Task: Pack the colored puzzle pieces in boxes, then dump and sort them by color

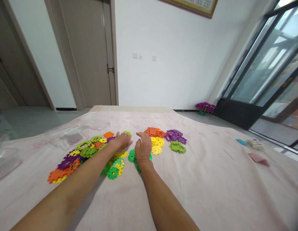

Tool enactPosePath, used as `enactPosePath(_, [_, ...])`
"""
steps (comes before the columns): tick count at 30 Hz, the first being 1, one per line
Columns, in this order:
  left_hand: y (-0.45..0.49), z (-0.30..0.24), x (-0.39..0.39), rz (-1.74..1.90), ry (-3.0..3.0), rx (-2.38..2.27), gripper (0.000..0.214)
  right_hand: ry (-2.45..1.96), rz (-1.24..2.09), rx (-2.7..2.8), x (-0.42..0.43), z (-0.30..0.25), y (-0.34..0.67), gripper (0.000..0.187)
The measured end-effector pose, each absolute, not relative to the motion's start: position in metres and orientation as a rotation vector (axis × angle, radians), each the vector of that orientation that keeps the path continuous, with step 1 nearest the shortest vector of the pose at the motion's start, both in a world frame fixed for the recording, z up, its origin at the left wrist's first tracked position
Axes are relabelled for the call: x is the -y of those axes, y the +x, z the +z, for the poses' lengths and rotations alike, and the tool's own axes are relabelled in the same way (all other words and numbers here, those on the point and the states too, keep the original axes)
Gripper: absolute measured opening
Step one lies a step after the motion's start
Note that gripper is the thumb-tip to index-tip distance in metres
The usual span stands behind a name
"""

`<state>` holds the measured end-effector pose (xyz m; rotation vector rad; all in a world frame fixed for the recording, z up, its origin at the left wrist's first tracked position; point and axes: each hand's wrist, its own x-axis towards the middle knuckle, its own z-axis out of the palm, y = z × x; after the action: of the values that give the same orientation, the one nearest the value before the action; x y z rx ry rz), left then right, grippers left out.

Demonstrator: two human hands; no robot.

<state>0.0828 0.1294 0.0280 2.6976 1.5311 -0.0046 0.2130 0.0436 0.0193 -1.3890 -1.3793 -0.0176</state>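
Observation:
Plastic gear-shaped linking pieces lie on the pink cloth in front of me. My left hand rests over the right edge of a mixed pile, fingers stretched out, with a light green piece at its fingertips. Just right of it, my right hand is above several green round pieces and partly covers them. Its index finger and thumb are apart; the other fingers are hidden. Beyond the right hand are sorted groups: orange pieces, yellow pieces, purple pieces and light green pieces.
The mixed pile spreads leftward under my left arm. Clear plastic containers stand at the left. On the right lie a thin stick, a blue item, a white box and a pink cloth piece.

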Motion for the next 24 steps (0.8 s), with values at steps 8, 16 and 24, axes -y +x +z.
enactPosePath(8, [0.013, 0.050, -0.073, 0.195, 2.612, -1.415, 0.039, -1.456, 0.016, 1.549, -0.034, 0.029, 0.199, 0.043])
enactPosePath(16, [-0.093, 0.047, -0.030, 0.710, 2.278, -1.806, 0.060, -1.535, -0.033, 1.986, -0.013, 0.034, 0.168, 0.035])
enactPosePath(24, [-0.157, -0.005, -0.028, 0.981, 2.118, -1.899, 0.058, -1.703, 0.032, 2.171, 0.018, 0.036, 0.130, 0.042])
